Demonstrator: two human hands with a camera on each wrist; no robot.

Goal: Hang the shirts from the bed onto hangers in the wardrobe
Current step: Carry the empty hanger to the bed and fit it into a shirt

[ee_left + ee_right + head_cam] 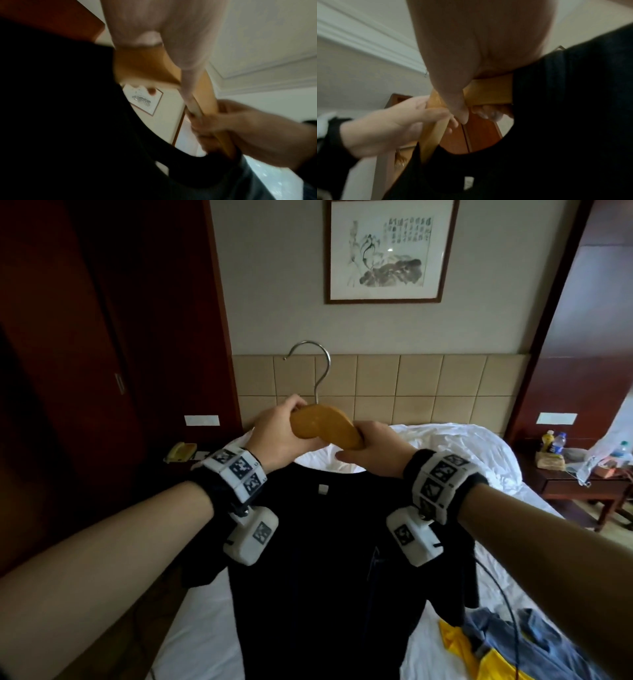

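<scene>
A black shirt [325,559] hangs on a wooden hanger [329,424] with a metal hook [313,361], held up over the bed [455,453]. My left hand [291,426] grips the hanger's left arm near the hook. Around the right arm, at the collar's edge, my right hand [356,443] curls its fingers. In the left wrist view my left hand [154,29] lies over the hanger [145,65], while my right hand [228,121] clasps its far arm above the shirt [60,121]. The right wrist view shows the hanger [489,92] entering the shirt [565,135].
The dark red wardrobe [85,337] stands at the left. Grey-blue and yellow clothes [496,645] lie on the bed at the lower right. A nightstand [575,484] with bottles stands to the right, and a telephone [178,451] to the left. A framed picture [387,251] hangs above the headboard.
</scene>
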